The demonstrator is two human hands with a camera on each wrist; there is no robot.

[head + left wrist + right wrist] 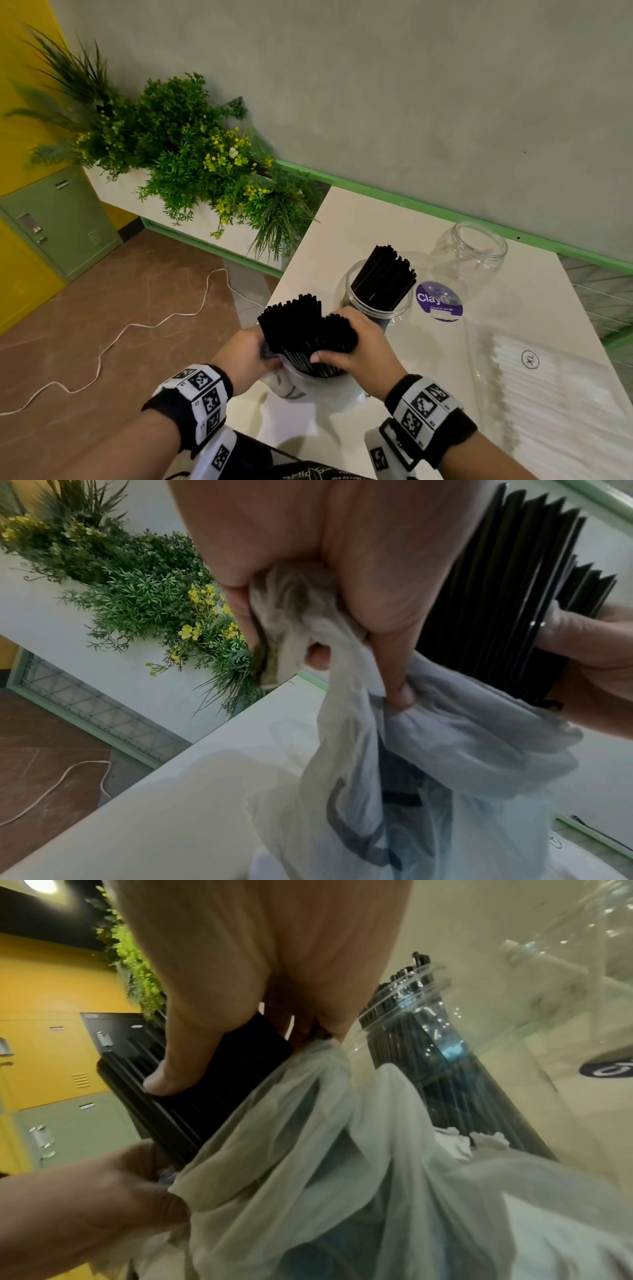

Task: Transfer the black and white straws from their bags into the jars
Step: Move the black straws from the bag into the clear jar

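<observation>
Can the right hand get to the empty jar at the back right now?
Probably not yet. The right hand has its grip full of black straws, and the jar with straws stands partly between it and the empty jar, though its mouth is open.

The head view looks down from above the white table (359, 219), wall across the upper frame. The left wrist view sits tight under the left hand (342, 561), facing the plants (143, 588) at upper left. The right wrist view, equally close, faces lockers (51, 1042) at left. All share the black straws (305, 335).
</observation>
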